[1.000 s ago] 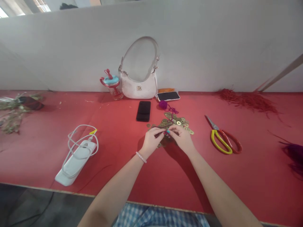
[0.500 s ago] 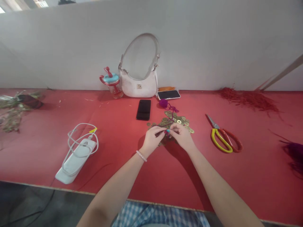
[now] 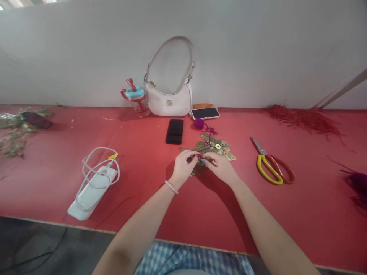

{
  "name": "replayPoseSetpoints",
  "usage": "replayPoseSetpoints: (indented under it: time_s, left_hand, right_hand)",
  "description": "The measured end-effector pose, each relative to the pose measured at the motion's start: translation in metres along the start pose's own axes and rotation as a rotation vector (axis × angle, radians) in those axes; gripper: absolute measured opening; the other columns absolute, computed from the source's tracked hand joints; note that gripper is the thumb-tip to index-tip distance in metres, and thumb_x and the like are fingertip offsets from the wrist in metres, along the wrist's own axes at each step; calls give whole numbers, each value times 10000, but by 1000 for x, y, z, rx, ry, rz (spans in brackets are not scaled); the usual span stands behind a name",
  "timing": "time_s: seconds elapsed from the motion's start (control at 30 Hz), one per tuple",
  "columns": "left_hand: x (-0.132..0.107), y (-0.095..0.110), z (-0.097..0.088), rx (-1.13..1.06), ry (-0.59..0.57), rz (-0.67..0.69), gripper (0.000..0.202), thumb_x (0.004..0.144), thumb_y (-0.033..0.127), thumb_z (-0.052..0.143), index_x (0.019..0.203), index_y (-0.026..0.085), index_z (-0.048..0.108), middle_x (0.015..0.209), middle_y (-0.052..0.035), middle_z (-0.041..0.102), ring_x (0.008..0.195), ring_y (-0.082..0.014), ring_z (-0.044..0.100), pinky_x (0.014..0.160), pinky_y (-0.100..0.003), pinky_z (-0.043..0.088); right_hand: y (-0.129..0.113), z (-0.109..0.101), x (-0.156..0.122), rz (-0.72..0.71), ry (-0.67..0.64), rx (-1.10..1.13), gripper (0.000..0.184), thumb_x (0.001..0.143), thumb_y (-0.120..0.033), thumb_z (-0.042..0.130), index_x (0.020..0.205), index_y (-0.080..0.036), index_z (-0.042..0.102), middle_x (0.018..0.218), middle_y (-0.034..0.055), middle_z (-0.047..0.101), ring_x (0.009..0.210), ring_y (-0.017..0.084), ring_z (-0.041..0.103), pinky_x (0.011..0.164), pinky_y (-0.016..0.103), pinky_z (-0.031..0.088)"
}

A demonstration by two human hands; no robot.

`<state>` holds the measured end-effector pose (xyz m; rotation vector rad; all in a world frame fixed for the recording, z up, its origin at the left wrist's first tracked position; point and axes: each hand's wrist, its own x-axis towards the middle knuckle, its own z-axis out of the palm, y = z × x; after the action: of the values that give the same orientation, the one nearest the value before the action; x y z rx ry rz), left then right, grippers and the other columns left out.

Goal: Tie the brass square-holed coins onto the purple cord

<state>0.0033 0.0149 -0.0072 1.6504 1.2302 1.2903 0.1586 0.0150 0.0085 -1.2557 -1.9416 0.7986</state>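
My left hand (image 3: 182, 166) is closed in a pinch on a thin strand of purple yarn (image 3: 210, 138). The strand trails over the coins from a small purple yarn ball (image 3: 198, 123). Facing it, my right hand (image 3: 219, 167) also pinches at the yarn, its fingertips almost meeting the left ones. Small red and blue spots show at the fingertips; the exact grip is too small to make out. Beneath and behind both hands spreads a loose pile of brass-coloured coins with holes (image 3: 226, 149), partly hidden by my fingers.
Scissors (image 3: 269, 162) with yellow and red handles lie to the right. A black phone (image 3: 174, 131), a second phone (image 3: 205, 113), a white handbag (image 3: 169, 105) and a lidded cup (image 3: 137, 101) are at the back. A white power bank (image 3: 93, 193) with cable is left; red shreds (image 3: 306, 118) lie back right.
My fingertips have shifted slightly, the right ones tilting a little lower against the left ones. The whole view has moved slightly; the objects on the table stay put.
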Motion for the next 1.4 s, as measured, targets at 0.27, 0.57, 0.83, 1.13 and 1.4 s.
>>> replayPoseSetpoints:
  time_s: [0.27, 0.57, 0.83, 1.13, 1.4]
  left_hand:
    - [1, 1, 1, -3, -52, -25, 142, 748, 160, 539, 816, 157, 664, 796, -57, 648, 704, -137, 582, 647, -254, 479]
    - [-1, 2, 4, -281, -224, -125, 161, 747, 259, 582, 807, 138, 668, 822, -63, 640, 738, -134, 584, 679, -244, 472]
    - [-1, 0, 1, -545, -210, -139, 145, 716, 287, 634, 786, 171, 684, 808, -18, 509, 738, -89, 509, 691, -218, 435]
    - [0, 2, 4, -519, -84, -169, 132, 728, 250, 617, 796, 172, 698, 955, -66, 605, 917, -153, 555, 823, -278, 448]
    - [4, -1, 1, -290, 87, -145, 127, 727, 197, 585, 790, 159, 688, 886, -67, 668, 875, -162, 588, 842, -319, 451]
  right_hand:
    - [6, -1, 1, -198, 149, -215, 209, 840, -203, 414, 892, -218, 616, 878, 58, 663, 822, 204, 610, 750, 351, 471]
    - [8, -2, 2, -236, 230, -151, 219, 853, -216, 414, 883, -224, 631, 877, 62, 621, 833, 191, 576, 745, 342, 458]
    - [7, 5, 2, -219, 219, -69, 202, 850, -235, 425, 857, -229, 626, 818, 50, 632, 771, 184, 585, 699, 329, 464]
    - [-2, 11, 0, -97, 85, -69, 163, 825, -239, 444, 785, -195, 595, 727, 48, 637, 656, 182, 576, 616, 299, 451]
    - [-7, 12, -1, -169, 22, -22, 176, 820, -208, 441, 697, -190, 565, 684, 28, 571, 656, 158, 538, 643, 284, 429]
